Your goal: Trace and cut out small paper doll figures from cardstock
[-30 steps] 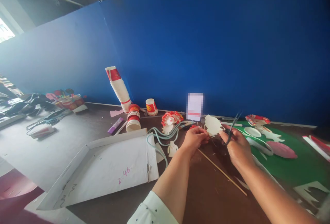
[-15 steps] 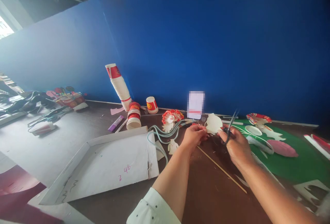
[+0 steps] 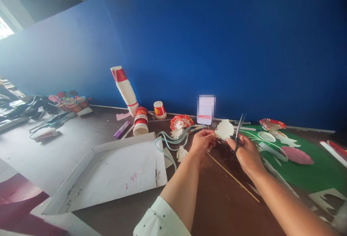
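Blue wall behind a cluttered tabletop (image 3: 217, 199) — left hand (image 3: 201, 142) pinches a partly shaped paper cutout (image 3: 223, 130), right hand (image 3: 242, 151) grips scissors (image 3: 238, 131) at its edge — trimming seems unfinished.

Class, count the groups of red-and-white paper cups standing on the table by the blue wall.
3: a tall leaning stack, a short stack in front of it, and a single cup to their right. More may be hidden.

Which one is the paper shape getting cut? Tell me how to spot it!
Find the blue wall, then look down to the brown table where two hands meet. The cream paper cutout sits between them, pinched by the left hand, beside the scissors. Unlike the red-printed cups, it is plain and flat.
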`<state>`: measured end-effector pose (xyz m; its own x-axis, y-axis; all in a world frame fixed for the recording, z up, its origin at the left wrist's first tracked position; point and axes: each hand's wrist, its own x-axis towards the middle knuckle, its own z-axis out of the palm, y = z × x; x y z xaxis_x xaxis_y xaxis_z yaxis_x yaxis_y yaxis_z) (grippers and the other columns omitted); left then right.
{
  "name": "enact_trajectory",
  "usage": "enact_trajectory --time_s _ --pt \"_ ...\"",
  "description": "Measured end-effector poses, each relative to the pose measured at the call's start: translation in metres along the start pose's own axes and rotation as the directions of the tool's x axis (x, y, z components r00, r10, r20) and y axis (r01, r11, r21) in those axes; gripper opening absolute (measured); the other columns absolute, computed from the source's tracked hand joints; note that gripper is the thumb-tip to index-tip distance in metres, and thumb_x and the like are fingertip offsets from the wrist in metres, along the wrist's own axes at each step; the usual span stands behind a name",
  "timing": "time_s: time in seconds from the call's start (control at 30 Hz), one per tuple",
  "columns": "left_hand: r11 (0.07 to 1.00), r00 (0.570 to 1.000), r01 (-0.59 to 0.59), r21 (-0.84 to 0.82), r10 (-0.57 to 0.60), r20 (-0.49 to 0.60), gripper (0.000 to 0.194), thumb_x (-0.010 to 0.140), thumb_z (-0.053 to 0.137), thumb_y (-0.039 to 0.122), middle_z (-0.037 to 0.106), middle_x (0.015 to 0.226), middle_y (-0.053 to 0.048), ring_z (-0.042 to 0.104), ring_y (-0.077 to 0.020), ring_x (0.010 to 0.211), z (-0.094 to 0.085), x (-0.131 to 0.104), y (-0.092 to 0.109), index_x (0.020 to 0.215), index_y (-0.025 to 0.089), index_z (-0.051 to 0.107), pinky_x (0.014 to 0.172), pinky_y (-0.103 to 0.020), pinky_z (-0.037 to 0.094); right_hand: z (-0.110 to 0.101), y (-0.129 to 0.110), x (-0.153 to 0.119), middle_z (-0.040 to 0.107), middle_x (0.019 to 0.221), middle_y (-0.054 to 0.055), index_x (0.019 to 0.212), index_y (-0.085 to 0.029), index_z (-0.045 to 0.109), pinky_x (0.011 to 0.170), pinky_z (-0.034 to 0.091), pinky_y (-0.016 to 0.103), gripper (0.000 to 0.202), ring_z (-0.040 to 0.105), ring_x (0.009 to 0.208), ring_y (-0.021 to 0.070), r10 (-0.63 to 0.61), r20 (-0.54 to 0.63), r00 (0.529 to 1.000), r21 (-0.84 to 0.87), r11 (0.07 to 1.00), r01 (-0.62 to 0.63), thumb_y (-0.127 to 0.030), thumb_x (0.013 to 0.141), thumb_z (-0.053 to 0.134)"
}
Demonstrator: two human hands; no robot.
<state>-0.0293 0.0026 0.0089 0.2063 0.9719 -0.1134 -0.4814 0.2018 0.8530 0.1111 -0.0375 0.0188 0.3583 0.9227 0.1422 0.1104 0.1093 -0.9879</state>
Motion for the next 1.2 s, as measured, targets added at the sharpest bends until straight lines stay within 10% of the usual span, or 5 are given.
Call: enact_trajectory --time_s 0.73,1.2 --pt "0.995 0.998 0.051 0.083 -0.048 -0.038 0.018 0.068 0.081 0.017 0.064 0.064 -0.003 0.060 -0.0087 0.056 0.003 -0.002 0.003 0.071 0.012 0.064 0.059 -0.021 0.049 -0.003 0.011 0.006 0.073 0.095 0.004 0.107 -0.024 0.065 0.069 0.049 0.030 0.045 0.067 0.086 0.0224 -0.002 0.017 1.000 -0.002 1.000 0.002 -0.043 0.068 0.076" --pt "0.986 0.981 -0.118 -0.117 0.098 -0.166 0.035 0.054 0.089 0.031 0.064 0.062 -0.001 0.061 -0.0095 0.057 -0.003 0.013 0.004 0.074 0.013 0.066 0.061 -0.022 0.051 -0.008 -0.005 -0.002 0.076 0.104 0.005 0.119 -0.027 0.069 0.065 0.053 0.032 0.048 0.069 0.092 0.0267 0.230 0.486 0.843 -0.251 0.961 -0.118 -0.048 0.075 0.069"
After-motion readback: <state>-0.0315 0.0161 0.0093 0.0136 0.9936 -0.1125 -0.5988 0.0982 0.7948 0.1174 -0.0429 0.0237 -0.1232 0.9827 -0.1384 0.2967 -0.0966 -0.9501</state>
